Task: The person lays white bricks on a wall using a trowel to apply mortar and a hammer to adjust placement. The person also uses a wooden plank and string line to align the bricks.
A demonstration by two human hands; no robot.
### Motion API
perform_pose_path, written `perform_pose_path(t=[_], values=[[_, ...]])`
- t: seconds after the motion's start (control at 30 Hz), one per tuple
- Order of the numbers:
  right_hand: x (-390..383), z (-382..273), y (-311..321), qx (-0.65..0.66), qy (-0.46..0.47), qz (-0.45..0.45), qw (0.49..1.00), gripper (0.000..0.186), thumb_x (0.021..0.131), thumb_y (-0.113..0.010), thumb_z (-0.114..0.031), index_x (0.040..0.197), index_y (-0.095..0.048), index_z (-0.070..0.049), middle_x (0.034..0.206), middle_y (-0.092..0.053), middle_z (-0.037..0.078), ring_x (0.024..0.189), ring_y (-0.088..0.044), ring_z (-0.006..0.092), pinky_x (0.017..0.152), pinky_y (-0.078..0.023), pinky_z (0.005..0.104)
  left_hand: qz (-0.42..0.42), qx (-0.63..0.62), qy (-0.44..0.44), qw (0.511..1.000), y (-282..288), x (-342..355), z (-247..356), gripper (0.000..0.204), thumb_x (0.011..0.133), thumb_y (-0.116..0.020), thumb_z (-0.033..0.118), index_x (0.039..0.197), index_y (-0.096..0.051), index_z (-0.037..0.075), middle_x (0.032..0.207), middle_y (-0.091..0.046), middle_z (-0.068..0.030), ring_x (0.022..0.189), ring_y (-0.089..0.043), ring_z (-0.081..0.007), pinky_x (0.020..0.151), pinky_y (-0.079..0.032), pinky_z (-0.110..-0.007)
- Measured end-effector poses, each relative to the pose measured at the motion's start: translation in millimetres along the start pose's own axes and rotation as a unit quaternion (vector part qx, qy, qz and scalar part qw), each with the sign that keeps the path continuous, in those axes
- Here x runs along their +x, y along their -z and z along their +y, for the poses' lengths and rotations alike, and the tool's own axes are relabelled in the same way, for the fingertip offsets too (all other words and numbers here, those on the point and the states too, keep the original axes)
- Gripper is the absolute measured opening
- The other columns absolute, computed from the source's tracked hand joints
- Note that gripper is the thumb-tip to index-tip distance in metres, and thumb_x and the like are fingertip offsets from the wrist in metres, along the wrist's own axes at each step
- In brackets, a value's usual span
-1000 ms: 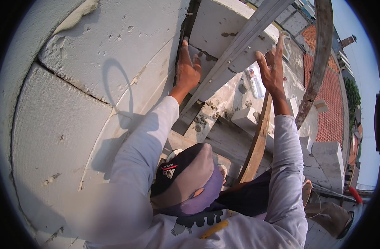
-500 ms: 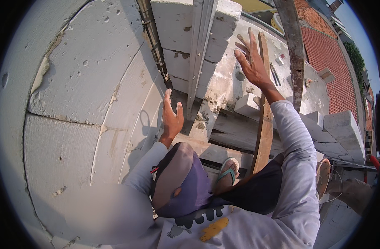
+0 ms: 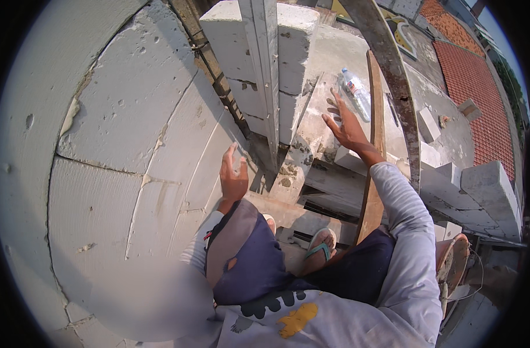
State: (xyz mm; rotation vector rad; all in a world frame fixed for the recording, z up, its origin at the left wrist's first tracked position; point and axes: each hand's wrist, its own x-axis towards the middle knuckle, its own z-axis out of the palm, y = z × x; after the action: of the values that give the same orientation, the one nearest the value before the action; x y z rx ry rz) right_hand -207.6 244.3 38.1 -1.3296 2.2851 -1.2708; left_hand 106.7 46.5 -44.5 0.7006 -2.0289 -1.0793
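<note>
My left hand (image 3: 233,178) is raised beside the white block wall (image 3: 111,122), fingers apart and slightly bent, with nothing in it. I cannot tell whether it touches the wall. My right hand (image 3: 347,129) is lifted ahead on the right, open and empty, thumb apart from the fingers. Just beyond its fingertips in the picture, a clear plastic water bottle (image 3: 356,93) lies on a pale, mortar-spotted surface. Between the hands stands a grooved metal upright (image 3: 261,64) against a stack of white blocks (image 3: 294,69).
A wooden board (image 3: 371,203) slants along my right side, beside a curved, rusty metal strip (image 3: 395,75). More white blocks (image 3: 490,194) and a bucket (image 3: 453,261) are to the right. My sandalled foot (image 3: 321,243) rests on planks with dark gaps. A tiled roof (image 3: 467,87) lies beyond.
My view has shifted, and the water bottle and my other foot now show. Both hands sit a little lower in the picture, still empty; the left fingers are more bent.
</note>
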Motion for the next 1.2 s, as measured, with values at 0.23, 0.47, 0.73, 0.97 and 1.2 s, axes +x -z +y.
perform_pose_path(t=[0.23,0.47,0.73,0.97,1.2], values=[[-4,4,-12,0.006,-0.021,-0.026,0.999,0.075,0.106,-0.062,-0.022,0.167,-0.02,-0.01,0.15,-0.053,0.03,0.13,-0.062,0.0386,0.105,-0.053,0.0493,-0.061,-0.062,0.1,0.991,-7,-33,6,0.044,0.101,-0.059,0.011,0.144,-0.054,0.004,0.125,-0.072,-0.0213,0.121,-0.068,-0.0353,0.105,-0.051,-0.043],[-10,-22,-18,0.042,-0.12,-0.071,0.989,0.075,0.105,-0.062,-0.027,0.166,-0.022,-0.008,0.149,-0.053,0.03,0.132,-0.062,0.0385,0.106,-0.053,0.0489,-0.22,-0.063,0.14,0.963,2,-33,36,0.039,0.103,-0.056,0.02,0.139,-0.058,0.005,0.123,-0.072,-0.0233,0.116,-0.07,-0.0347,0.103,-0.052,-0.043],[-62,-65,-1,-0.025,-0.113,-0.202,0.972,0.07,0.103,-0.061,-0.043,0.153,-0.043,0.003,0.145,-0.056,0.034,0.134,-0.056,0.0484,0.114,-0.045,0.048,-0.269,0.0,0.229,0.935,42,15,123,0.039,0.104,-0.059,0.027,0.135,-0.063,0.004,0.121,-0.073,-0.0174,0.114,-0.071,-0.0285,0.097,-0.055,-0.039],[-159,-160,83,0.044,-0.24,-0.171,0.955,0.062,0.1,-0.064,-0.039,0.146,-0.054,0.002,0.139,-0.061,0.03,0.128,-0.059,0.0482,0.109,-0.048,0.0481,-0.327,0.097,0.247,0.907,81,46,258,0.041,0.102,-0.061,0.026,0.136,-0.065,0.003,0.129,-0.07,-0.0217,0.119,-0.069,-0.0318,0.102,-0.052,-0.039],[-240,-256,164,0.006,-0.211,-0.173,0.962,0.057,0.096,-0.068,-0.037,0.138,-0.061,0.001,0.127,-0.067,0.03,0.127,-0.059,0.0453,0.109,-0.047,0.0499,-0.457,0.161,0.266,0.834,153,37,406,0.043,0.104,-0.058,0.037,0.133,-0.069,0.008,0.138,-0.065,-0.0233,0.128,-0.063,-0.0368,0.11,-0.047,-0.043]])
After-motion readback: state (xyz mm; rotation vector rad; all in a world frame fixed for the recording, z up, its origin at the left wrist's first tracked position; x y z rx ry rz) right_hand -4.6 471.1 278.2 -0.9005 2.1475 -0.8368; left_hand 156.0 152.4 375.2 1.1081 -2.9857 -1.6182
